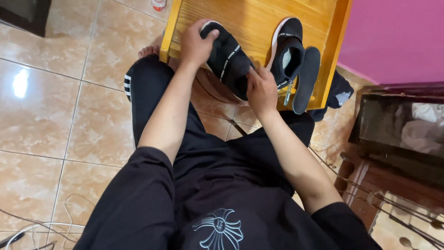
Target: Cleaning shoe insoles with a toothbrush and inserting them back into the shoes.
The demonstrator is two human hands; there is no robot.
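Glossy beige floor tiles [55, 106] are filling the left of the view, with a pink wall [393, 37] rising beyond the right hand. Wooden tray [249, 18], yellow-orange, is sitting in front of both hands, its near edge over the person's knees.

Left hand [196, 44] is cupping the toe end of a black shoe [229, 58], fingers curled over the white sole edge, thumb on the upper. Right hand [262, 90] is gripping the heel end of the same shoe, fingers tucked at the opening; how far they are reaching inside cannot be told. Shoe is lying tilted between the two hands, toe up toward the left hand, heel hanging past the tray's near edge.

Second shoe [287, 51], black with a white sole rim, is resting on the tray just right of the right hand, opening facing up. Dark insole [305, 78] is lying against that second shoe's far side, its lower end sticking out over the tray edge. Black cloth [340, 92] is showing past the tray, further right.

Dark wooden furniture [397, 134] is standing well right of the right forearm. Thin white cables [41, 227] are trailing on the tiles, well below the left elbow.
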